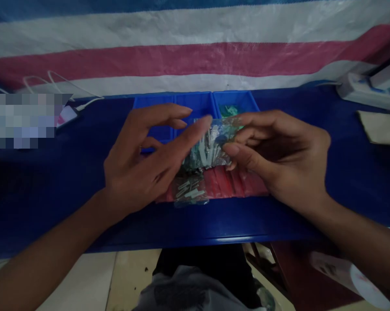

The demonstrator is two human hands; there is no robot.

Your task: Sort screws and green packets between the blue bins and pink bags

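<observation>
My right hand (289, 155) pinches a small clear plastic bag (209, 149) by its right side, between thumb and fingers. Screws and pale, slim pieces show inside the bag. To its left, my left hand (143, 160) has its fingers apart; one fingertip overlaps the bag's upper edge, and whether it presses on it I cannot tell. Below, a second clear bag (191, 190) of similar slim pieces lies on a row of red packets (227, 183), partly hidden by my hands.
Blue bins (195, 98) stand behind my hands; the right one holds green-tinted packets (229, 111). A white cable (89, 103) and a device (67, 116) lie on the blue table (84, 129) at left. A white box-like item (360, 90) sits at right.
</observation>
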